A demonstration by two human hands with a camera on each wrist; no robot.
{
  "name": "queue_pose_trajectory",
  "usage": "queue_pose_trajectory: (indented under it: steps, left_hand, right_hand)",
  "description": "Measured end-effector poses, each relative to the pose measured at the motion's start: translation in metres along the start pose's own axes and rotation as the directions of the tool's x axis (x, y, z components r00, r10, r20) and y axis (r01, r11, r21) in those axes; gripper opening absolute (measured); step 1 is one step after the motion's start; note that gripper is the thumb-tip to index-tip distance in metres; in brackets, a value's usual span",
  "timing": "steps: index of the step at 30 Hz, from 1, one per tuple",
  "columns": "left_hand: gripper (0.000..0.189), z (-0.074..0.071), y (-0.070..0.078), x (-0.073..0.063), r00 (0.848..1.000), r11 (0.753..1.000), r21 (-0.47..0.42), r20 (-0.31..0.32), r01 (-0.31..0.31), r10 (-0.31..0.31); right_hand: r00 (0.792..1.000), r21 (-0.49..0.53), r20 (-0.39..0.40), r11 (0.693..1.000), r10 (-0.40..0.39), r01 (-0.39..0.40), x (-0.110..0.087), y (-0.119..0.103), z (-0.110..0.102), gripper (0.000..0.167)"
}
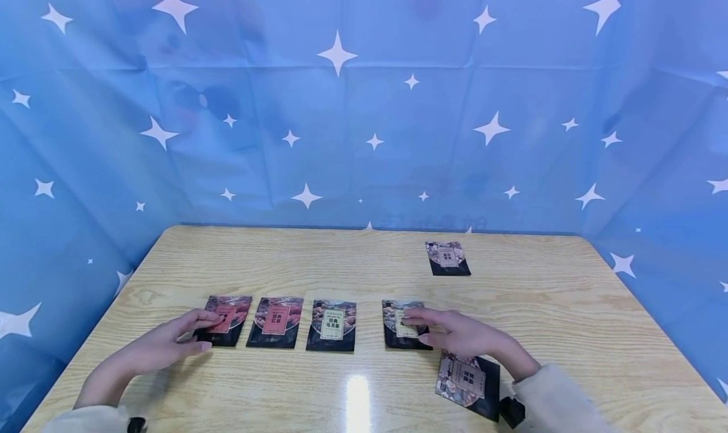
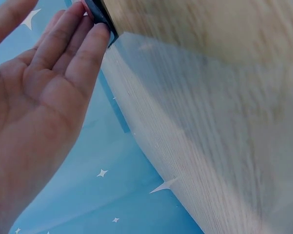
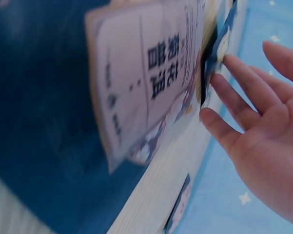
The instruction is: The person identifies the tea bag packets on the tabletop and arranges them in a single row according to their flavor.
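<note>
Four flat tea packets lie in a row across the table. My left hand [image 1: 162, 344] rests its fingertips on the leftmost, red-labelled tea packet [image 1: 230, 338]; in the left wrist view, that hand's palm shows with the fingers extended to the packet's edge. Beside it are a second red-labelled packet [image 1: 275, 322] and a pale green-labelled one [image 1: 332, 325]. My right hand [image 1: 466, 333] touches the pale yellow-labelled packet [image 1: 392, 322] with loosely bent fingers. Under the right wrist, a pink-labelled packet [image 1: 469, 382] lies turned sideways, looming large in the right wrist view.
Another pink-labelled packet [image 1: 448, 259] lies farther back, right of the middle. The wooden table [image 1: 284, 256] has a bright light reflection near its front. A blue star-patterned curtain [image 1: 398, 117] hangs behind it and along both sides.
</note>
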State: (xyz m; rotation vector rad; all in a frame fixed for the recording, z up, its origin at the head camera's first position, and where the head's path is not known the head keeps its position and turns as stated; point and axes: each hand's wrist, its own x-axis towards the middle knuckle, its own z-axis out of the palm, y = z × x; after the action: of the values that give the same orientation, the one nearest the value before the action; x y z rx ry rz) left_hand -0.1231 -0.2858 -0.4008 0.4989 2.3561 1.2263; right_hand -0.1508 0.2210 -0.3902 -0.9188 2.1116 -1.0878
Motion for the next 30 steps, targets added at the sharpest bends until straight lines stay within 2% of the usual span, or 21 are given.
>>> queue_pose_trajectory:
  steps: [17, 21, 27, 30]
  left_hand:
    - [0.052, 0.001, 0.001, -0.001, 1.0, 1.0, 0.014, -0.011, -0.005, 0.005]
    - [0.053, 0.001, 0.001, -0.001, 1.0, 1.0, 0.008, -0.013, 0.014, -0.014]
    - [0.053, 0.0, 0.001, -0.001, 1.0, 1.0, 0.007, -0.008, 0.006, -0.006]
    - [0.053, 0.0, 0.001, -0.001, 1.0, 1.0, 0.002, 0.0, 0.002, -0.002]
  right_hand:
    - [0.998, 0.016, 0.047, 0.999, 0.035, -0.036, 0.016, -0.016, 0.012, 0.053]
    - [0.998, 0.006, 0.047, 0.999, 0.048, -0.048, 0.017, -0.018, 0.013, 0.054]
    - [0.997, -0.003, 0.046, 0.998, 0.056, -0.055, 0.018, -0.019, 0.014, 0.055]
    - [0.999, -0.024, 0.014, 0.999, 0.048, -0.047, 0.017, -0.019, 0.013, 0.054]
